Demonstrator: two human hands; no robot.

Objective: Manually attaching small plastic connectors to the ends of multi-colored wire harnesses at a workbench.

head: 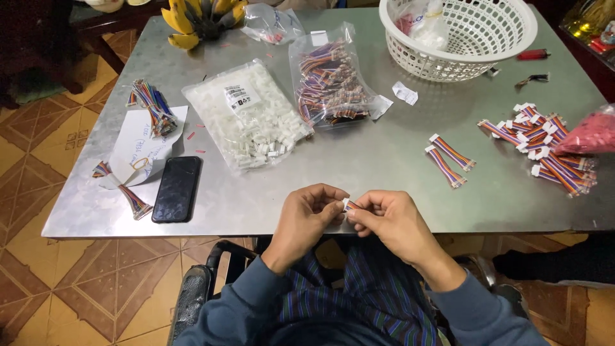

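Brushed metal covers the table (pixel 384 173), which stands on a floor of patterned brown tiles. At its near edge the left hand (pixel 307 214) and the right hand (pixel 387 218) meet, fingertips pinched from either side on a small white connector with a short ribbon of coloured wires (pixel 346 205); the piece sits between the two hands, mostly hidden, so how the fingers grip it is hard to make out. To the right lie two finished wire leads (pixel 450 160) side by side, and farther right a loose pile of the same leads (pixel 544 144) beside a red bag (pixel 592 134). Left of the hands a black phone (pixel 176 189) lies flat. Beyond it are a clear bag of white connectors (pixel 246 115) and a clear bag of coloured wires (pixel 330 80). A white plastic basket (pixel 458 57) stands at the far right, and bananas (pixel 202 16) at the far left.
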